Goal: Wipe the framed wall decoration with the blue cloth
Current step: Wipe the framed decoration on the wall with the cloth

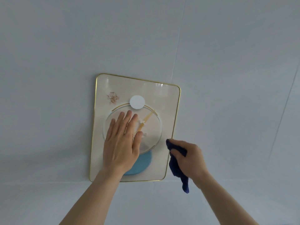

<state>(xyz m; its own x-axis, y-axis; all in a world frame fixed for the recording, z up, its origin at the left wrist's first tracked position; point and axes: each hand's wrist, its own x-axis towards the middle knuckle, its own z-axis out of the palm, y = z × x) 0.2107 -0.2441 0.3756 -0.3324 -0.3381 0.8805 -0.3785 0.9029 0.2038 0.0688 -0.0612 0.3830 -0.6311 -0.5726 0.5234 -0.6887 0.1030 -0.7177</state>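
A plain pale wall [227, 62] with faint panel seams fills the view.

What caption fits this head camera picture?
Left hand steadies the gold-rimmed framed wall decoration; right hand grips the dark blue cloth.

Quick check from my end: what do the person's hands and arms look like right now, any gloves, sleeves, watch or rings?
Both are bare. The left hand and right hand wear no gloves, and no rings show on the visible fingers. Both forearms are uncovered down to the picture's bottom edge, with no sleeve, watch or bracelet in view. Nails look short and unpainted.
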